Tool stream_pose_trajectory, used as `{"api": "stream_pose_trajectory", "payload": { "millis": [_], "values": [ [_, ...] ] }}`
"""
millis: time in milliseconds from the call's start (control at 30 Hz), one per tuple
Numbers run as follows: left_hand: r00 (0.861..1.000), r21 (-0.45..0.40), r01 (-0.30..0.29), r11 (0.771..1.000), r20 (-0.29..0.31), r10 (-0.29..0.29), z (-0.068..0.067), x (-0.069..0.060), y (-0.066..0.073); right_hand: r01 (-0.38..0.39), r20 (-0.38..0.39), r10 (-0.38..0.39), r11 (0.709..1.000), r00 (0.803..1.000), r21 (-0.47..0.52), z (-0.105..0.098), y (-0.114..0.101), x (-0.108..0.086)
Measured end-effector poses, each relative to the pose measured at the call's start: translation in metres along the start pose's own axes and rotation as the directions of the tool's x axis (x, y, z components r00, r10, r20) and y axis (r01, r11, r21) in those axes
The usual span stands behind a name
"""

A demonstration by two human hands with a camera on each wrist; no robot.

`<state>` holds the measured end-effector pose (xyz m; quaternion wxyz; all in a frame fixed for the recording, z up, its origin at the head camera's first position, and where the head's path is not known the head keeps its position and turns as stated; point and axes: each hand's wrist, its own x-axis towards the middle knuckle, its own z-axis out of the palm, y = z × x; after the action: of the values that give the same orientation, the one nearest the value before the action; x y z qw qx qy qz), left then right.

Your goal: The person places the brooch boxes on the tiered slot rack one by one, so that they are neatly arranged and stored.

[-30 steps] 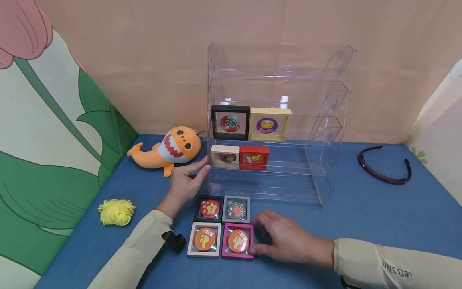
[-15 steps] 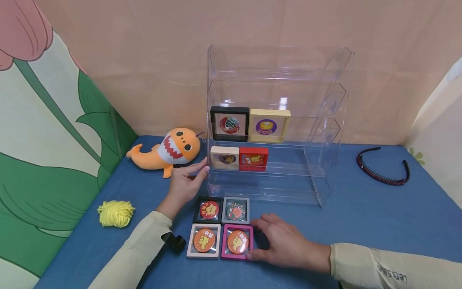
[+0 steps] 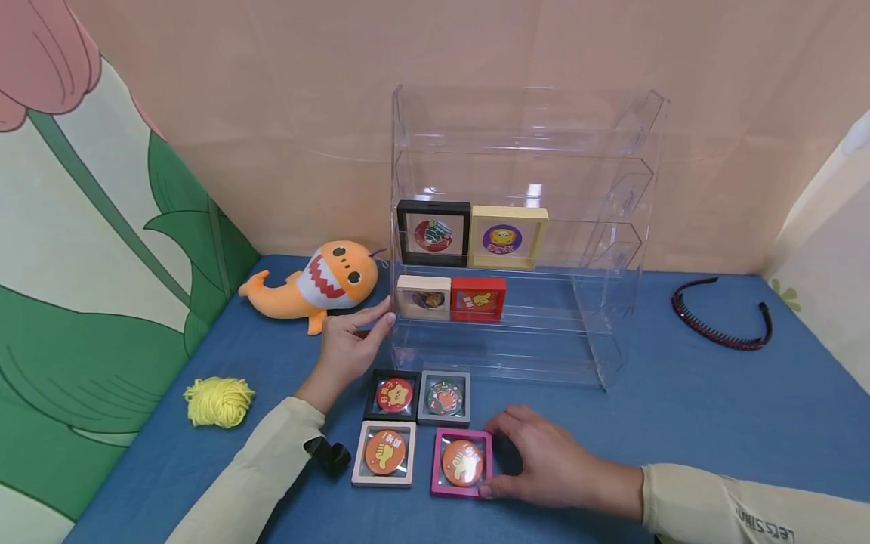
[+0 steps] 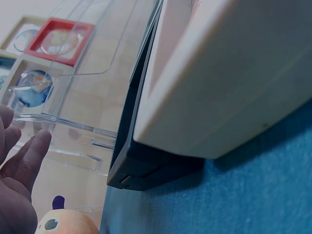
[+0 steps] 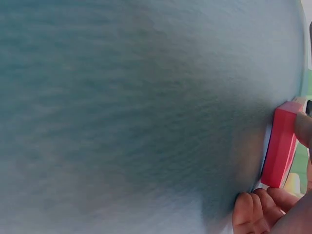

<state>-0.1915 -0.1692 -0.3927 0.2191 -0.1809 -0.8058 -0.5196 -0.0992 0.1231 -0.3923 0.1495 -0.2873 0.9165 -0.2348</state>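
**On the blue table [image 3: 680, 415], the magenta frame [image 3: 462, 462] sits at our right fingertips**

A pinkish-tan backdrop [image 3: 306, 113] fills the top of the picture, with a flower mural [image 3: 95, 227] down the left side. Below them, blue cloth covers the table.

Upper centre, we see a clear tiered rack [image 3: 598, 227]. One tier holds a black frame [image 3: 433, 233] and a yellow frame [image 3: 508, 238] side by side at its left; the tier below holds a cream frame [image 3: 424, 298] and a red frame [image 3: 479, 299], also at the left.

Our right hand [image 3: 544, 461], lower right of centre, is nearer the magenta frame, which lies directly to its left. Thumb and fingers, bent and spread to the frame's height, pinch its right-hand corners. The frame looks square, so no long axis stands out; it lies flat, turned slightly. Our left hand [image 3: 347, 344], fingers fairly straight, holds nothing and touches the rack's left side.

Left of the rack lies an orange plush shark [image 3: 313, 283]; far right, a headband [image 3: 710, 333]; lower left, yellow yarn [image 3: 219, 401].

Smallest are the other table frames: a white frame [image 3: 384, 453] left of the magenta frame, across a gap, with a dark frame [image 3: 394, 394] and a grey frame [image 3: 445, 397] in the row above.
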Motion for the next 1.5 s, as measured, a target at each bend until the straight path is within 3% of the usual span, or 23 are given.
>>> {"api": "stream_pose_trajectory", "payload": {
  "millis": [333, 567, 800, 1167, 1367, 1500],
  "values": [
    [1.000, 0.010, 0.022, 1.000, 0.002, -0.022, 0.000, 0.001, 0.006, -0.011, -0.018, 0.012, 0.998, 1.000, 0.068, -0.003, 0.006, -0.012],
    [0.999, 0.044, 0.029, 0.999, 0.011, -0.030, -0.005, -0.001, 0.043, -0.012, -0.004, 0.013, 0.987, 1.000, 0.160, -0.003, 0.007, -0.013],
    [1.000, 0.026, 0.010, 1.000, 0.012, -0.010, -0.005, -0.001, 0.043, 0.057, -0.025, -0.052, 0.944, 0.998, 0.324, -0.001, 0.011, -0.015],
    [0.999, 0.031, 0.033, 0.999, 0.017, -0.033, -0.005, 0.000, 0.043, 0.183, -0.196, -0.095, 0.845, 0.976, 0.502, 0.002, 0.015, -0.018],
    [0.999, 0.030, 0.032, 0.999, 0.021, -0.033, -0.005, 0.000, 0.042, 0.241, -0.263, -0.117, 0.826, 0.958, 0.509, -0.002, 0.021, -0.021],
    [0.999, 0.026, 0.032, 0.999, 0.023, -0.033, -0.005, 0.000, 0.042, 0.247, -0.283, -0.114, 0.834, 0.952, 0.494, -0.005, 0.023, -0.024]
  ]
}}
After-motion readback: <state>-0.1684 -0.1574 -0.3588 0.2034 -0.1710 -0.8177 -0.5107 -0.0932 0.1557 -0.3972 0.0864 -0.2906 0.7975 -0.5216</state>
